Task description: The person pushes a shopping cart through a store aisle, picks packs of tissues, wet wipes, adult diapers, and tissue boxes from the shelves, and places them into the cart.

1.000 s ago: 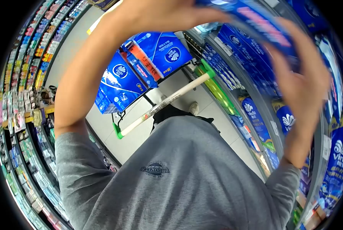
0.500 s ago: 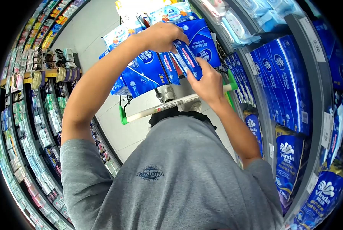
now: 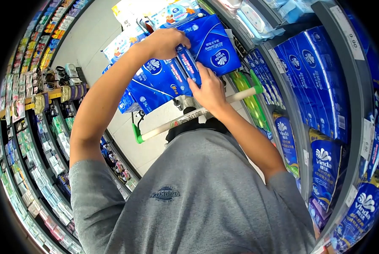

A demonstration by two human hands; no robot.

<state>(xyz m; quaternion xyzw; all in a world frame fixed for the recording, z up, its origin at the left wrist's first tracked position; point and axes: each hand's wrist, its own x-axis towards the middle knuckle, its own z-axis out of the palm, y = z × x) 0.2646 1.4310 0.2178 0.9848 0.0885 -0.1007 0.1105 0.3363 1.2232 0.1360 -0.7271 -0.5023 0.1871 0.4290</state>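
Both my hands are on a narrow blue Vinda tissue pack (image 3: 187,63) in the shopping cart, its side with pink-white lettering facing up. At its far end my left hand (image 3: 169,44) is closed, the fingers curled over the edge. My right hand (image 3: 209,89) grips the near end between thumb and fingers. Against it on the left lies a large blue tissue pack (image 3: 149,91). Another large blue Vinda pack (image 3: 218,44) lies to its right. Beyond my hands are wet-wipe packs (image 3: 176,13). How deep the held pack sits is hidden.
The cart's white handle (image 3: 189,116) with green ends crosses in front of my body. Shelves of blue tissue packs (image 3: 312,80) and Vinda rolls (image 3: 323,173) run close on the right. A shelf of small hanging goods (image 3: 37,144) curves along the left.
The held tissue pack has moved left and now lies flush beside the large left pack. Both hands moved left with it, keeping their grip. More of the large right pack shows.
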